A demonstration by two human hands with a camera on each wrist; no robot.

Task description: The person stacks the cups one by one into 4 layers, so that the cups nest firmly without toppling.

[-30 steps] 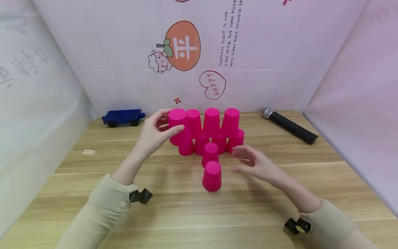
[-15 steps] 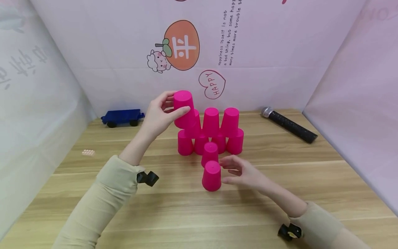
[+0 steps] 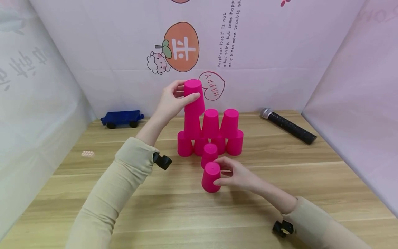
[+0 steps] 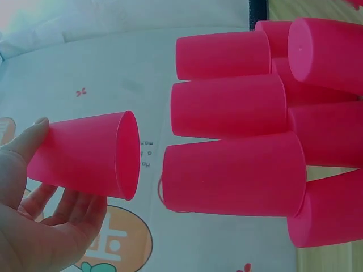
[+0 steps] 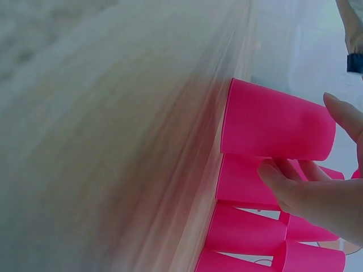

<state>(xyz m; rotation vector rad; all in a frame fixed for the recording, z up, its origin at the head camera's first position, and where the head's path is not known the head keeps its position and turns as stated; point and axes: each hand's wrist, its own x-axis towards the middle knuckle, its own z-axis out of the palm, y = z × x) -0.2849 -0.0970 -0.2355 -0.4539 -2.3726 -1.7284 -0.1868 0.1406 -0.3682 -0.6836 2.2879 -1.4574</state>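
Observation:
My left hand (image 3: 172, 102) grips an upside-down pink cup (image 3: 196, 103) by its sides, thumb in front. In the left wrist view a gap separates this held cup (image 4: 85, 156) from the upper-row cup (image 4: 232, 175) it hangs over. The stack has three upside-down pink cups on top, including the middle one (image 3: 210, 123), resting on a lower row with a cup (image 3: 234, 143) at its right end. Nearer me, two more pink cups stand in line on the table. My right hand (image 3: 237, 174) holds the front cup (image 3: 209, 180) between thumb and fingers.
At the back left stands a blue toy wagon (image 3: 122, 118). A black microphone (image 3: 289, 126) lies at the back right, and a small pale studded piece (image 3: 87, 154) on the left. Printed white cloth (image 3: 264, 76) walls in the wooden table (image 3: 174, 214).
My left hand has risen and moved right with its cup, to above the left upper-row cup. My right hand has come left and taken hold of the front cup.

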